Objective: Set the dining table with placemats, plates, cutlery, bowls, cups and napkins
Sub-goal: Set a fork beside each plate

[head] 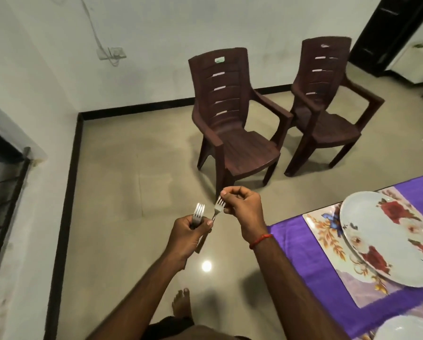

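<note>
Head — right grip point(242, 207), fork point(219, 206) pinched at tines

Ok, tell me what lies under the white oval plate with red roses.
A rectangular floral placemat lies under the white oval rose-patterned plate, itself on a purple tablecloth. The mat's middle is covered by the plate, so anything there cannot be seen.

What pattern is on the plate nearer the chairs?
The plate is white with large red roses; the head view shows it.
</note>
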